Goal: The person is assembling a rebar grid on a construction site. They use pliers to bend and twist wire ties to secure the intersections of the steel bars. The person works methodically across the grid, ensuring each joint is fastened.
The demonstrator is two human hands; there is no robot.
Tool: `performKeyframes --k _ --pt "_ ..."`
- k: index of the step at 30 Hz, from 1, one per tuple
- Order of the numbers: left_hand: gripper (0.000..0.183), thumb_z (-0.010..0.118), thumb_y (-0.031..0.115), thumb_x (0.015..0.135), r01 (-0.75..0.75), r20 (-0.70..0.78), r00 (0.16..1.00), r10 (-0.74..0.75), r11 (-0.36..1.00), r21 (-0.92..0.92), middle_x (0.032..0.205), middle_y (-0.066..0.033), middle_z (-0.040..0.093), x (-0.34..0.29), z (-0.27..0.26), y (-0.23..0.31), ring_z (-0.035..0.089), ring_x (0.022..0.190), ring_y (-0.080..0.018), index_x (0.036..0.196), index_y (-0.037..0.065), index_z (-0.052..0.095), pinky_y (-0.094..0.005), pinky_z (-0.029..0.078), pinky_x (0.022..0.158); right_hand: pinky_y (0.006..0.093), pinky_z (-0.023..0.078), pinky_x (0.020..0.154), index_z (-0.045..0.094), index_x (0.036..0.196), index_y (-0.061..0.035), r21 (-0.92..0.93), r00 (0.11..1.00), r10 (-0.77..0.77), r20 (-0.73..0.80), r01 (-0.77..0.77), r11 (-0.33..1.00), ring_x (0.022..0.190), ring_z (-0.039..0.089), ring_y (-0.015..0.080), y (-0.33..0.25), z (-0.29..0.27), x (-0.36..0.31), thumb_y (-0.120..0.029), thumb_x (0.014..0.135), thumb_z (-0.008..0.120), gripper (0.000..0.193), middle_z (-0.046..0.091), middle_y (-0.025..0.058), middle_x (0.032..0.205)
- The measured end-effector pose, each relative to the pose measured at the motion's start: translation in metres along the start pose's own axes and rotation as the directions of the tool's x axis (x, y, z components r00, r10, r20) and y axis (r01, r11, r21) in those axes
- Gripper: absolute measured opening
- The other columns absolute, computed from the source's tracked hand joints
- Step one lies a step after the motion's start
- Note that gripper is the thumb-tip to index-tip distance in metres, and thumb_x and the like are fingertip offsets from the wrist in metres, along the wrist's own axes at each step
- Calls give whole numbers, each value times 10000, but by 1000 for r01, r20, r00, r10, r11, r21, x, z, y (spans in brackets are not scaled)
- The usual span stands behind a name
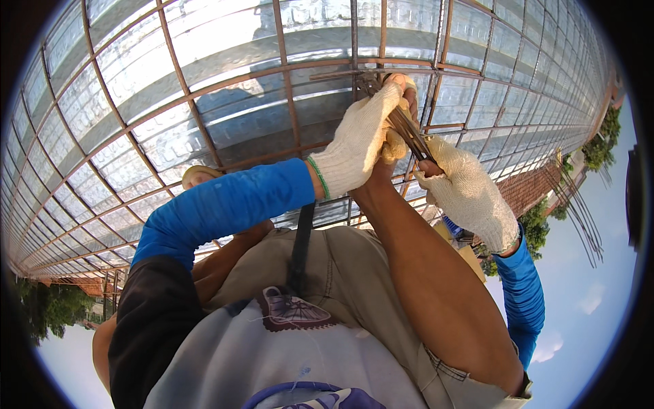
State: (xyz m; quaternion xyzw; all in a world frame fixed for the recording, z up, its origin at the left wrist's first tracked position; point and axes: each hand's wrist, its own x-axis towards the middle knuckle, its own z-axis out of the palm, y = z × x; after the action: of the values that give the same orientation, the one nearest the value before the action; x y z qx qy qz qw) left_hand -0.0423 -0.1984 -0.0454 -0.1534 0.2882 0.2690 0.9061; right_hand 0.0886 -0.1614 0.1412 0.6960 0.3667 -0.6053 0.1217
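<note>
My left hand, in a white knit glove with bare fingertips, is closed round a narrow bundle of dark tie wires. The bundle slants down to the right. Its upper end meets a dark metal piece beside a rebar crossing; that piece's kind is unclear. My right hand, gloved too, is closed at the bundle's lower end, its bare thumb against the wires. The right fingers are mostly hidden behind the glove. Both hands are over the rebar mesh, in front of my raised right knee.
Corrugated metal sheeting lies beneath the mesh. My bare foot or sandal tip rests on the bars at the left. A dark strap hangs between my legs. At the right, loose rebar ends stick out near trees and a tiled roof.
</note>
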Motion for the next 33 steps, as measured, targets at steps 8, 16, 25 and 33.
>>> performKeyframes --k 8,16,25,33 --pt "385 593 387 1127 18 -52 999 -16 999 45 1211 -91 646 -19 26 28 656 1152 -217 1330 60 616 -408 542 1045 332 532 634 667 1186 35 264 966 162 201 -213 941 756 648 84 3 -18 10 -86 962 731 262 684 26 806" --pt "366 697 373 1090 -43 -211 976 52 998 45 1156 -88 699 -12 32 16 711 1008 -197 1288 67 667 -352 617 835 438 605 715 640 1298 -17 -598 978 -179 -106 81 797 853 774 292 -8 -22 6 -157 852 869 521 746 127 926" --pt "296 684 335 1103 -148 -347 921 175 984 102 1083 -58 704 -8 49 6 702 944 -141 1235 71 689 -302 592 776 481 617 729 609 1248 63 -939 871 -440 -219 -66 336 794 749 360 20 20 18 -130 970 694 349 686 172 883" --pt "475 756 497 1028 -105 -296 944 147 982 155 891 -24 679 -14 23 6 664 755 -104 1146 41 685 -256 521 627 337 496 495 678 953 -3 21 976 104 193 -110 994 581 658 147 1 -25 30 -233 1010 638 241 655 87 696"
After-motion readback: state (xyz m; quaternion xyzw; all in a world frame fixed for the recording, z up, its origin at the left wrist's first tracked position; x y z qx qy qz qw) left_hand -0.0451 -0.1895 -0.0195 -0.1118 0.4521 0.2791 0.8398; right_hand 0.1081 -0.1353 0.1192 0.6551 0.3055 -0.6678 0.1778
